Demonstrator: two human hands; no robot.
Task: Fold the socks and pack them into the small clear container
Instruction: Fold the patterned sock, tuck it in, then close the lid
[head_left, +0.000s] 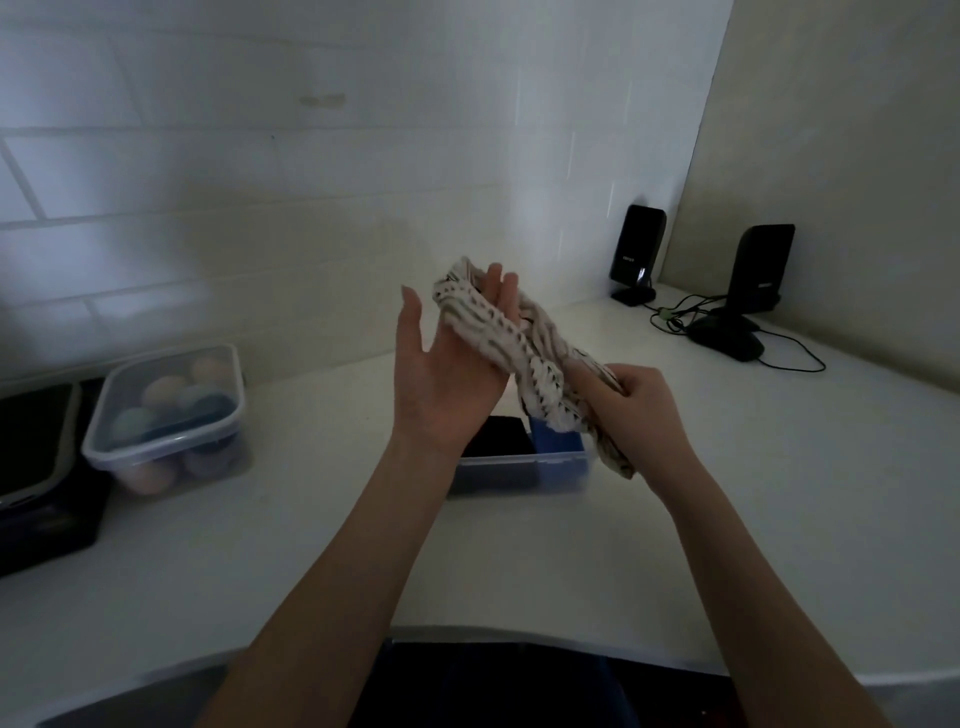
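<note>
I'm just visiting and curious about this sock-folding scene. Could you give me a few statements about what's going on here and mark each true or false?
1. Both hands hold the striped sock above the counter. True: the left hand supports one end on its open palm and the right hand grips the other.
2. The open container is empty. False: it already holds a black item and a blue item.
3. The lidded box at the left holds rounded, coloured items. True.
4. The two black speakers stand at the left. False: they stand at the right, near the corner.
</note>
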